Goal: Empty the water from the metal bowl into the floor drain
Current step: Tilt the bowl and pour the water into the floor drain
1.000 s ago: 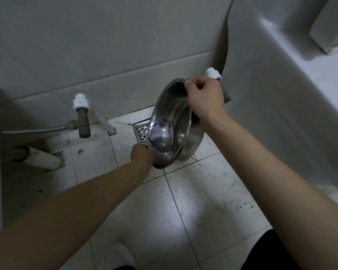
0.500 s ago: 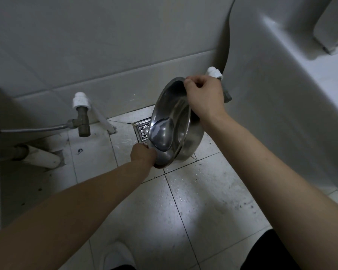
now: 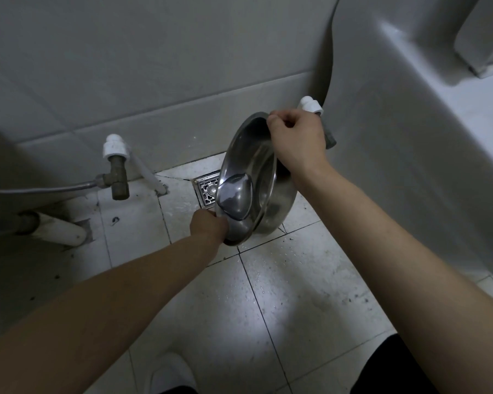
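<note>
A shiny metal bowl [image 3: 256,166] is tipped steeply on its side, its mouth facing left, just above the tiled floor. A small pool of water [image 3: 235,196] lies against its lower left rim. My left hand [image 3: 208,226] grips the bowl's bottom rim. My right hand [image 3: 296,137] grips the top rim. The square metal floor drain [image 3: 207,189] sits on the floor right under the bowl's left edge, partly hidden by the bowl.
A brass valve with a white cap [image 3: 116,163] and a hose stick out of the wall at left. A white pipe [image 3: 54,227] lies on the floor below it. A large white fixture [image 3: 410,137] fills the right side. My white shoe [image 3: 168,373] is at the bottom.
The bowl has tilted slightly steeper and the pool of water inside has slid a little toward the left rim. Both hands keep their grip.
</note>
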